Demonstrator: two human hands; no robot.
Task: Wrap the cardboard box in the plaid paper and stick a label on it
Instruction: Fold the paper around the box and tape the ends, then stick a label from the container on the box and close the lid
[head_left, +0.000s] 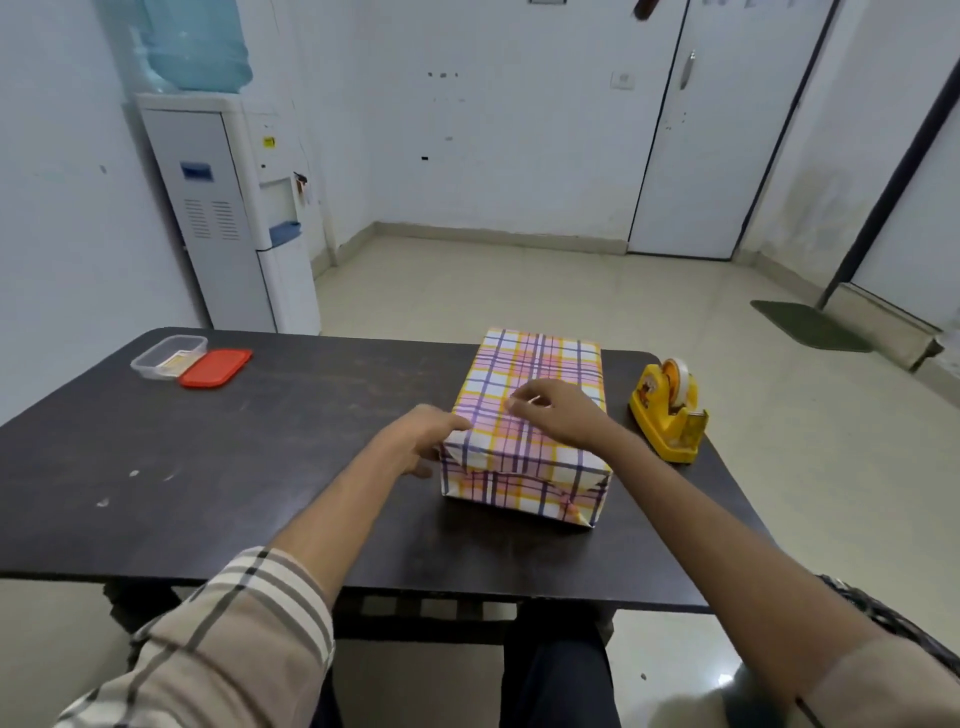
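Note:
The box (535, 364), fully covered in pink, yellow and purple plaid paper, lies on the dark table (260, 457) right of centre, its folded end flap facing me. My left hand (423, 439) rests against the box's near left edge, fingers relaxed. My right hand (556, 410) lies on top of the box with fingertips bent down onto the paper; whether something small is under them cannot be made out.
A yellow tape dispenser (670, 415) stands right of the box near the table's right edge. At the far left corner sit a clear plastic container (167, 356) with papers inside and its red lid (215, 368). A water dispenser (234, 208) stands behind the table.

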